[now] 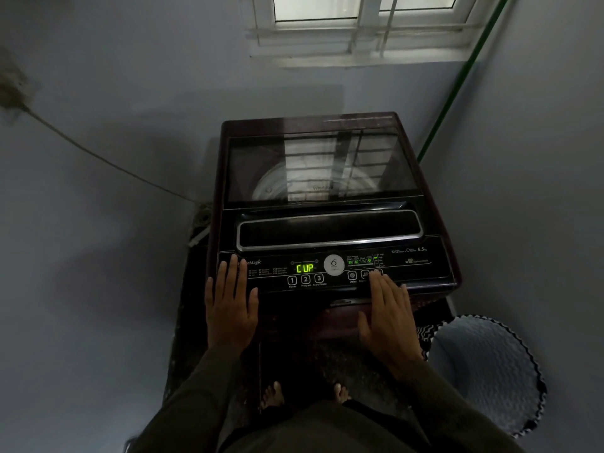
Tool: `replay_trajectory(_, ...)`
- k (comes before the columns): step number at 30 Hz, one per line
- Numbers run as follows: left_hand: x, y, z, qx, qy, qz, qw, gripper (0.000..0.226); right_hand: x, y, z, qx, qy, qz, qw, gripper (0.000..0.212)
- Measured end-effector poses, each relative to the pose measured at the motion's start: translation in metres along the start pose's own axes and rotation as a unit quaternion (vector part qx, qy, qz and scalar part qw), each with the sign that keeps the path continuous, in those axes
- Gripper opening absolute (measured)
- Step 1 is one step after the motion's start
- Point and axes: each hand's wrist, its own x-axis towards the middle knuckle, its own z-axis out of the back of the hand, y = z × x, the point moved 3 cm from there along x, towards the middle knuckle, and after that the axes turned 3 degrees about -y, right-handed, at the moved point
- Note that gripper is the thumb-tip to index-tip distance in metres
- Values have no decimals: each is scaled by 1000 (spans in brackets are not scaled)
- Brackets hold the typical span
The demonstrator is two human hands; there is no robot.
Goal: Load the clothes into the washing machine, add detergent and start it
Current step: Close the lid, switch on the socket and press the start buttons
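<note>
Feet [274, 395]: bare, on the dark floor right at the foot of the washing machine [434, 223], so I am standing square to it.
Basket [483, 371]: on the floor to my right, just beside the machine. I see only its blue lining, which suggests the loading step is done.
Left hand [230, 308]: fingers straight, lying flat on the left end of the control panel [408, 266]. It holds nothing.
Right hand [389, 318]: also flat and gripping nothing, with its fingertips over the small buttons right of the round badge. I cannot tell whether one is being pressed.
Start/Pause button [319, 278]: the third numbered key, between my hands and untouched by either.
Display [305, 268]: lit green and reading "CUP", so the power is on. I take it as a detergent prompt, though that is a guess.
Lid [255, 165]: shut. Its glass mirrors the window, and behind the glare I make out only a pale drum ring.
Clothes: presumably inside the drum, but not visible.
Detergent: none in view, so I cannot say whether it has been added.
Window [359, 14]: bright, high on the far wall.
Left to do: confirm the detergent, settle the options, then press Start/Pause.
</note>
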Motion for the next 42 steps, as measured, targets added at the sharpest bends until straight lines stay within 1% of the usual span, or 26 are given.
replay_trajectory(4, 0, -1, 1, 4, 2, -2, 1000, 60, -2, 1, -1, -13, 7, -2, 1000, 82)
replay_trajectory(8, 0, -1, 1, 2, -1, -1, 1000, 60, -6, 4, -5, -52, 36, 5, 998, 88)
replay_trajectory(13, 0, -1, 2, 4, -8, -5, 1000, 59, -8, 8, -5, -52, 54, -9, 997, 90)
replay_trajectory(21, -1, 0, 1, 7, -3, -3, 1000, 59, -6, 17, -3, -39, 60, -29, 997, 80)
replay_trajectory(27, 0, 0, 0, 6, -6, -3, 1000, 59, -3, 7, 1, -29, 26, -27, 999, 87)
replay_trajectory(32, 0, 0, 0, 6, -2, -2, 1000, 60, -4, 1, 1, -57, 34, 10, 998, 91)
replay_trajectory(35, -1, 0, 0, 4, -1, 0, 1000, 60, -4, 5, 2, -51, 29, -2, 998, 87)
replay_trajectory(42, -1, 0, 0, 2, 2, 0, 1000, 60, -4, 25, -4, -89, 55, -30, 994, 92)
